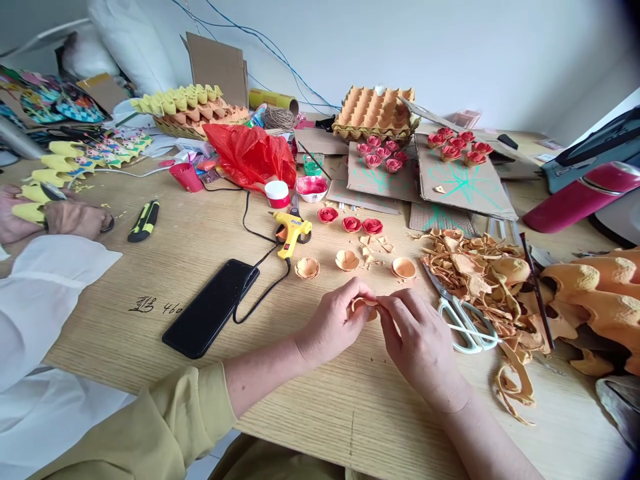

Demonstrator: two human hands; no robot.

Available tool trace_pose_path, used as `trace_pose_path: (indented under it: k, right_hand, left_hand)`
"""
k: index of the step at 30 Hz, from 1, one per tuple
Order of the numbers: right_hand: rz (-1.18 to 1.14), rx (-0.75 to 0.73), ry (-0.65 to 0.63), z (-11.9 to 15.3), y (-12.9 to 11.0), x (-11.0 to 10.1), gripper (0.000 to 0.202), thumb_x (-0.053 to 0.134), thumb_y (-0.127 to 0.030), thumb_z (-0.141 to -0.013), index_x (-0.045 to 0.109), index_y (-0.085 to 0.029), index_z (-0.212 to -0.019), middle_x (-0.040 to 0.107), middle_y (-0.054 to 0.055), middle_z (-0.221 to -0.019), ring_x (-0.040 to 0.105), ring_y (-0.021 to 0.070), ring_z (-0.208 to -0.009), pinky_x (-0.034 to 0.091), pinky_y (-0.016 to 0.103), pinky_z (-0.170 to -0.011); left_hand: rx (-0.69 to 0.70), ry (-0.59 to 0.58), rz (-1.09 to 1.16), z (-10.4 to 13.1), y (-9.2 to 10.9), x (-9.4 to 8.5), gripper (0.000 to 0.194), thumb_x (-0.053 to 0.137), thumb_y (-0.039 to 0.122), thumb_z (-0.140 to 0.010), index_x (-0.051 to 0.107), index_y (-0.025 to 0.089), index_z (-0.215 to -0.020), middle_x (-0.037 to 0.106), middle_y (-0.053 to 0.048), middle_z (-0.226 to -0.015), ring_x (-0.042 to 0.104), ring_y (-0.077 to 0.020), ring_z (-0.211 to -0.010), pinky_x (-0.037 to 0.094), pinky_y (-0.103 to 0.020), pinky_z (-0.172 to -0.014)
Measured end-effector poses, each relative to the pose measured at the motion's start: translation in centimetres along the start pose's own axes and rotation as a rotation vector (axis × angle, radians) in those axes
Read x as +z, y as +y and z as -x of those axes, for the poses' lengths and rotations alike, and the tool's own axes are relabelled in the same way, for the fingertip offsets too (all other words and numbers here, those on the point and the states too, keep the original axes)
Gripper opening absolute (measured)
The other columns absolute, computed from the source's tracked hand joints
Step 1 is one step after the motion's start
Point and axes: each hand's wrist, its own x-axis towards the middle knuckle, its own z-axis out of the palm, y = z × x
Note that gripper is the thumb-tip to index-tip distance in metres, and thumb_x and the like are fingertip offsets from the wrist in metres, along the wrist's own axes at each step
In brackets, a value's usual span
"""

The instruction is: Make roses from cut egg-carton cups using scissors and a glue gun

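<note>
Between the fingertips of my left hand [336, 321] and my right hand [419, 337] is a small orange egg-carton piece [371, 313], mostly covered by the fingers. Both hands are closed on it, low over the table. Just beyond them lie a petal-cut carton cup [347, 260], another petal-cut cup [307, 268] and a round uncut cup [403, 268]. Small carton scraps [376, 248] lie behind these. White-handled scissors [467, 323] rest right of my right hand, their blades partly by a heap of carton trimmings [465, 260].
A yellow glue gun [290, 232] and black phone [210, 310] lie left, a cable crossing the phone. Red paper roses [351, 224] stand behind, others on cardboard [465, 187]. Egg trays [595, 287] and a red flask [583, 197] sit right. Another person's hands [75, 217] work at far left.
</note>
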Motion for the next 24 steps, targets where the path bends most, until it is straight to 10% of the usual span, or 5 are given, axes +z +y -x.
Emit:
trace_pose_path:
  k: [24]
  right_hand:
    - [-0.182, 0.225, -0.045, -0.13, -0.45, 0.13, 0.018, 0.050, -0.020, -0.101, 0.067, -0.019, -0.107, 0.064, 0.003, -0.091, 0.060, 0.0121, -0.062, 0.044, 0.025, -0.057]
  left_hand:
    - [-0.032, 0.021, -0.025, 0.01, -0.13, 0.12, 0.026, 0.048, 0.008, -0.094, 0.055, 0.018, -0.117, 0.066, -0.008, -0.111, 0.066, -0.0188, -0.101, 0.054, -0.029, -0.083]
